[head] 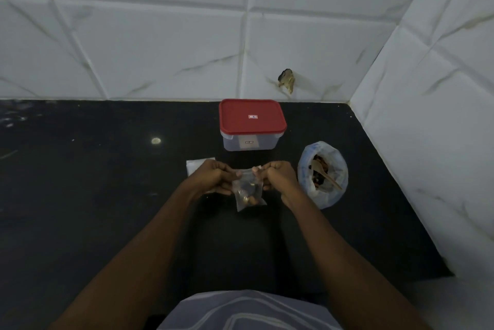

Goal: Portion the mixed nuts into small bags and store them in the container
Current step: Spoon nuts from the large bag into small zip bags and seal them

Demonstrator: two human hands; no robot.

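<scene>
Fingers of the left hand (pixel 213 178) and right hand (pixel 279 176) pinch the small bag (pixel 247 192) at its top, one portion inside, over the counter (pixel 107 182) middle. Back edge: container (pixel 251 126) lidded. Right side: nut sack (pixel 323 174) holds plenty, so early days, I reckon.

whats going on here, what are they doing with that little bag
A person holds a small clear bag with some nuts in it over the black counter. The left hand and right hand each pinch its top edge, apparently sealing it. Behind it stands the container, its red lid on. To the right sits the large open bag of mixed nuts with a wooden spoon in it. Some empty bags lie by the left hand.
</scene>
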